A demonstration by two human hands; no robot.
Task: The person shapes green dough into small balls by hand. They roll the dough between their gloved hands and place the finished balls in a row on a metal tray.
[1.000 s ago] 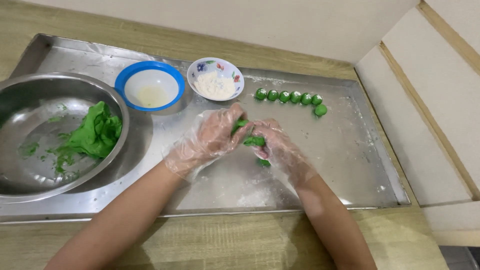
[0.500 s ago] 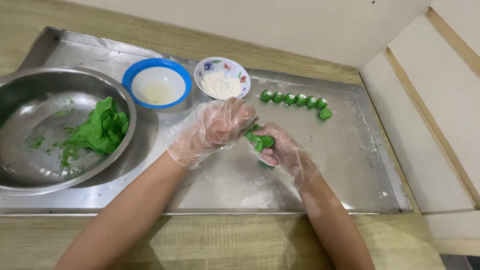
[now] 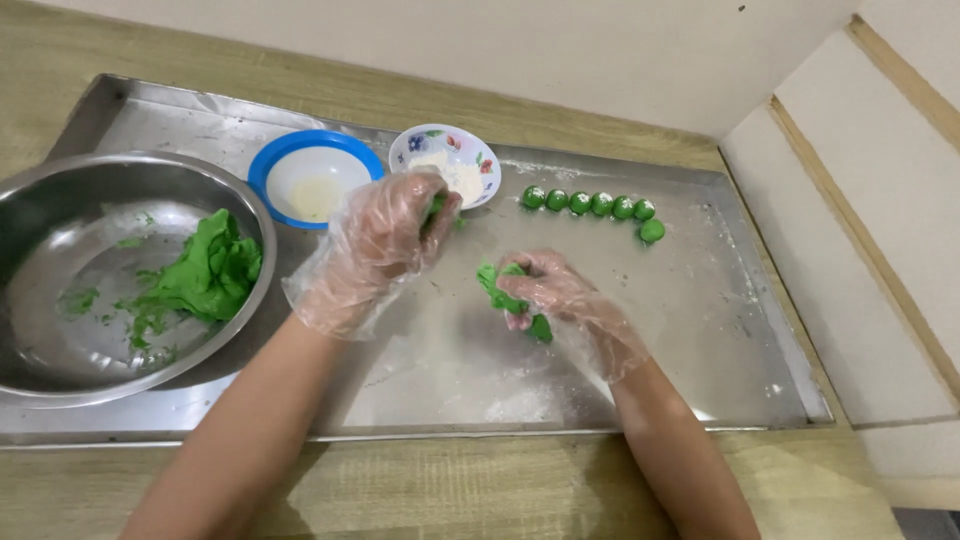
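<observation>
Head view: seven green dough balls point(image 3: 590, 205) lie finished on the steel tray point(image 3: 720, 330). Gloved left hand point(image 3: 385, 240) pinches a small piece point(image 3: 437, 207), right hand point(image 3: 550, 295) grips a dough strip point(image 3: 505, 290); a big lump point(image 3: 210, 270) waits in the bowl point(image 3: 60, 200).

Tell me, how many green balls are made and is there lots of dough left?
Done: seven small green balls sit in a row on the metal tray. In hand: the left hand pinches a small green piece, and the right hand holds a bigger lump of green dough. Left: that lump, plus a mound of dough waiting in the steel bowl.
</observation>
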